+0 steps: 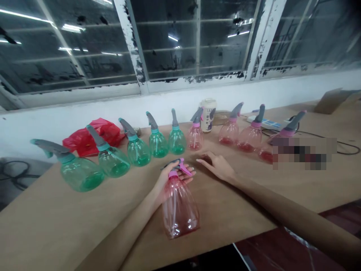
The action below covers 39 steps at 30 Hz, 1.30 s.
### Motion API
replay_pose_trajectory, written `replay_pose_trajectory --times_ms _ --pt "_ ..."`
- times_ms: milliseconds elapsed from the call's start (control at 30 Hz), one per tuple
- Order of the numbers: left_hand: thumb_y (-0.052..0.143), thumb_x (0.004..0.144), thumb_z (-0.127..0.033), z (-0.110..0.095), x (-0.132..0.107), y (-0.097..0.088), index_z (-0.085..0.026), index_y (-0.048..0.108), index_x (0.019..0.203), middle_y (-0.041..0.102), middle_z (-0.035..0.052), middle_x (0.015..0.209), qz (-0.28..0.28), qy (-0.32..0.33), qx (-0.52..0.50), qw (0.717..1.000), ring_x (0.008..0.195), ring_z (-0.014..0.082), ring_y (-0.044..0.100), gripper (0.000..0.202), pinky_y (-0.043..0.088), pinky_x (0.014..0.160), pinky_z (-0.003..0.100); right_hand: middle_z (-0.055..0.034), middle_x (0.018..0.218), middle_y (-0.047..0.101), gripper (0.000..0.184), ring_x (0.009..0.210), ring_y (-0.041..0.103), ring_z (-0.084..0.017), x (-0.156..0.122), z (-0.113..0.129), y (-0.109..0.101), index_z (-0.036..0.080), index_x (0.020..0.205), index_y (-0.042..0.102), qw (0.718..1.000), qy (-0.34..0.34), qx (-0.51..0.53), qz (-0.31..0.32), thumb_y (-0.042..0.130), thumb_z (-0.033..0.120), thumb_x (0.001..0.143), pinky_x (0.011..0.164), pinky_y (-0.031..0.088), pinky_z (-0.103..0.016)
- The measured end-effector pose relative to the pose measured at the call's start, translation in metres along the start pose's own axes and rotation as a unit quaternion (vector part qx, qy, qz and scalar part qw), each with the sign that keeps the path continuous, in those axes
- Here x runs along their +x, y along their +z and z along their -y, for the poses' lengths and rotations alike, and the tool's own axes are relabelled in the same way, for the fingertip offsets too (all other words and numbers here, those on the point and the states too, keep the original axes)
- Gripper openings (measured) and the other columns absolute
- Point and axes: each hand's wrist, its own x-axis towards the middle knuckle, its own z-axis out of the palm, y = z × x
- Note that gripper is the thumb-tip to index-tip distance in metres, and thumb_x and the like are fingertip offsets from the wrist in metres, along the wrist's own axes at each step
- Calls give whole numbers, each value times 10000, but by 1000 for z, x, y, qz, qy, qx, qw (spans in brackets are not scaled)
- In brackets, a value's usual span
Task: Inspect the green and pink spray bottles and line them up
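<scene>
1. Fingers of the left hand [169,177] wrap round the neck of a pink spray bottle [179,205], clamped just under its pink-and-grey trigger head [180,166]. The bottle stands upright on the brown table [239,210], close to the near edge and in front of the row.
2. Forearm on that side comes in from the lower left, low over the table, with the wrist bent up to the bottle's neck.
3. The right hand [218,165] lies just beside the bottle's head, palm down, fingers spread and a little curled, holding nothing. Its fingertips point left toward the trigger head without touching it, as far as I can tell. Its arm stretches in from the lower right corner.
4. Beyond the hands a row of finished-looking bottles stands along the wall: five green spray bottles [138,150] on the left and four pink ones [195,137] on the right, all with heads fitted. By that, nine look done and the one in hand is the only bottle out of line.
5. Further back sit a red plastic bag [93,137], a paper cup [208,114] and a power strip [267,123] with a black cable.
</scene>
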Motion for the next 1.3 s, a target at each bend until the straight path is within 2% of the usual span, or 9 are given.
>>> replay_pose_trajectory --times_ms 233,467,533,633,733,933,1133,1200,1300 --pt "504 863 -337 2 3 -2 -71 620 903 697 163 872 29 -17 6 999 884 266 675 293 467 918 436 -80 1066 671 419 1008 626 -236 0 -5 -1 202 1086 580 1000 17 20 -1 446 532 866 903 454 -400" --pt "576 819 -387 4 -2 -2 -132 621 700 612 21 563 27 22 84 996 492 146 615 285 522 818 422 -13 1009 689 314 949 642 -192 -4 1 -1 244 974 621 993 -5 115 13 494 501 845 878 469 -349" --pt "578 814 -402 4 -3 -1 -129 622 680 618 27 572 17 25 86 996 515 153 628 307 526 808 402 -10 994 691 312 938 642 -193 -5 2 -1 244 961 625 992 -1 123 15 511 503 831 870 470 -352" --pt "553 832 -374 4 0 0 -128 642 773 668 54 679 -1 46 24 999 680 189 675 268 511 846 390 -10 979 690 304 943 638 -188 -5 2 -3 237 935 626 990 6 143 13 521 499 824 883 462 -343" --pt "498 854 -401 1 3 -1 -99 648 861 698 118 787 8 10 4 1000 831 242 680 337 490 881 403 -9 979 690 295 958 635 -185 -4 3 -5 233 922 625 987 15 162 15 516 492 828 904 451 -338" --pt "447 858 -463 -2 3 -2 -69 640 915 704 166 851 18 -12 7 1000 901 279 669 443 479 890 429 -22 994 687 316 970 629 -203 -4 3 -8 234 934 631 984 26 173 26 512 505 823 918 442 -370" --pt "456 846 -494 -1 4 -4 -68 643 915 700 169 868 27 -9 0 1000 886 283 670 470 485 878 426 -7 974 675 333 924 627 -197 -4 0 -8 241 923 617 988 19 151 32 605 526 749 868 461 -363" --pt "450 853 -494 -2 3 -3 -77 646 874 696 151 817 29 -8 3 1000 828 266 677 461 497 857 424 -3 985 671 341 925 622 -196 -4 0 -9 249 932 617 989 18 140 34 611 531 741 865 458 -368" --pt "508 847 -441 -2 -1 1 -110 639 786 661 75 683 20 11 32 999 653 192 659 361 526 800 399 2 996 667 339 938 615 -195 -4 1 -10 255 930 618 990 18 134 38 604 538 744 871 449 -372"
